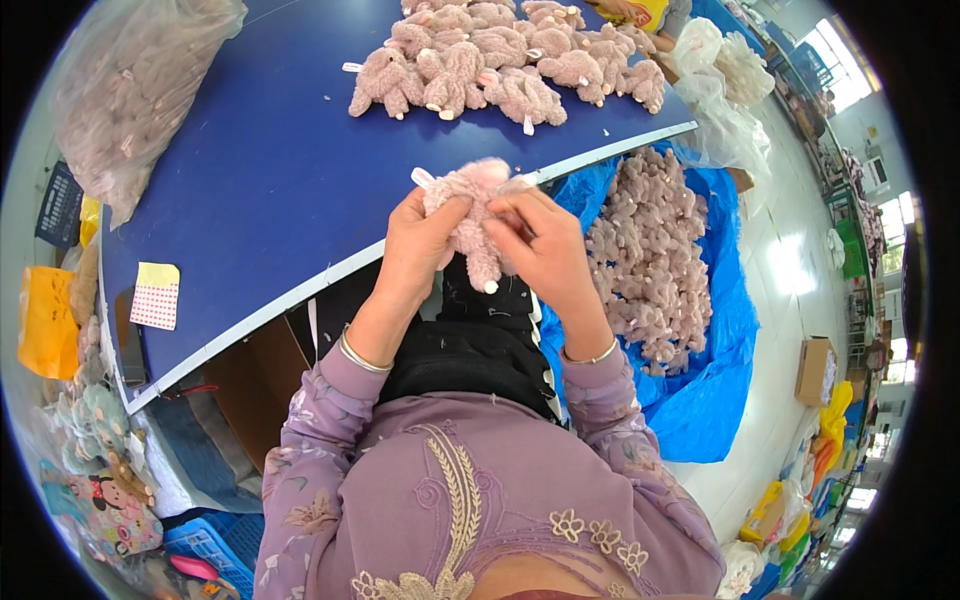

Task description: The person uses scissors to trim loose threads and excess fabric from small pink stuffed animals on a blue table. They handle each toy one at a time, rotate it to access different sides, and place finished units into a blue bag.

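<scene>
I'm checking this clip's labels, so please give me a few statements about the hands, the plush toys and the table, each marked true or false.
1. Both hands hold one pink plush toy. True: the left hand and the right hand grip it together.
2. The table is red. False: it is blue.
3. A pile of plush toys lies at the table's far side. True.
4. The blue sheet to the person's right is bare. False: a heap of plush toys lies on it.
5. Each wrist wears a bangle. True.
</scene>
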A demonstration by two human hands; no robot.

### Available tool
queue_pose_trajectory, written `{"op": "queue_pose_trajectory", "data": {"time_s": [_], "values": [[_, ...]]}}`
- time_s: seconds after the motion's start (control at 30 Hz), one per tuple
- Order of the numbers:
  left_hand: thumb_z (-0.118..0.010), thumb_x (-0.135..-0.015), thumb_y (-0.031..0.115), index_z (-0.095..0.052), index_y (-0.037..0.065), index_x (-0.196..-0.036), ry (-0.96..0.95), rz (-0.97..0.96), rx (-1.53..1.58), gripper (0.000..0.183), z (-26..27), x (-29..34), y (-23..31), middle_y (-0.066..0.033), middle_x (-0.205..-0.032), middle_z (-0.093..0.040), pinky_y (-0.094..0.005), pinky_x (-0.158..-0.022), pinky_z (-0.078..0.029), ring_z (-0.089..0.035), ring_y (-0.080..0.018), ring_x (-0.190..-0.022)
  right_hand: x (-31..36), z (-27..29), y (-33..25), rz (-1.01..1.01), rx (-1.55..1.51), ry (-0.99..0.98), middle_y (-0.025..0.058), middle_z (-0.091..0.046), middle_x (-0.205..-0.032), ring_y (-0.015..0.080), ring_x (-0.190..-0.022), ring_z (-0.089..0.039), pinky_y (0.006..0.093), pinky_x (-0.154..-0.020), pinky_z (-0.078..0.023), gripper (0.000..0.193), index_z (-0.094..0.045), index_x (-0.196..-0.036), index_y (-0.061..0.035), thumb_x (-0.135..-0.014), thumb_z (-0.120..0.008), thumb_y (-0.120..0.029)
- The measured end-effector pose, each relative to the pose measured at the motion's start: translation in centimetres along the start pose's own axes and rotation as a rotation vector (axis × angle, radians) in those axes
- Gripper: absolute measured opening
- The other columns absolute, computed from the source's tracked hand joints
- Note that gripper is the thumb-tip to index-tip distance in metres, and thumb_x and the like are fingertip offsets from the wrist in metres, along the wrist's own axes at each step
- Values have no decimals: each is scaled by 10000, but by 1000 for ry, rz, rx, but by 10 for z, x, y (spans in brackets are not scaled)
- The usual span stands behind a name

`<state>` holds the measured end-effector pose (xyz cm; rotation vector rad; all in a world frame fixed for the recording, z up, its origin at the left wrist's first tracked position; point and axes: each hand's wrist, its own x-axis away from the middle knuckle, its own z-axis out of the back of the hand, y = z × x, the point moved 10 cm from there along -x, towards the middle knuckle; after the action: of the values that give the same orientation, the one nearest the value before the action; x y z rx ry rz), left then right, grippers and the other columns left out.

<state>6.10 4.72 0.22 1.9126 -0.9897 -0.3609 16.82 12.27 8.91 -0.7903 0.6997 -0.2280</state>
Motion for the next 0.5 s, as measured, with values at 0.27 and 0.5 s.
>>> {"op": "queue_pose_trajectory", "data": {"time_s": [0.27,0.5], "values": [[-575,-890,90,-573,-6,-1081,2,16,34,214,17,-2,8,-57,-931,-639,-201,-586,-459,-611,-94,-736,15,65,-5,75,-826,-219,33,-508,-578,65,-476,-370,220,-429,-259,326,-608,-793,4,-936,-552,-284],[-478,-841,7,-574,48,-1064,-134,-55,137,246,-10,-3,8,-14,-927,-625,-179,-500,-363,-552,-40,-688,62,-31,100,-957,-1177,-169,46,-604,-774,31,-385,-270,191,-340,-202,564,-550,-1157,-65,-996,-281,-533]]}}
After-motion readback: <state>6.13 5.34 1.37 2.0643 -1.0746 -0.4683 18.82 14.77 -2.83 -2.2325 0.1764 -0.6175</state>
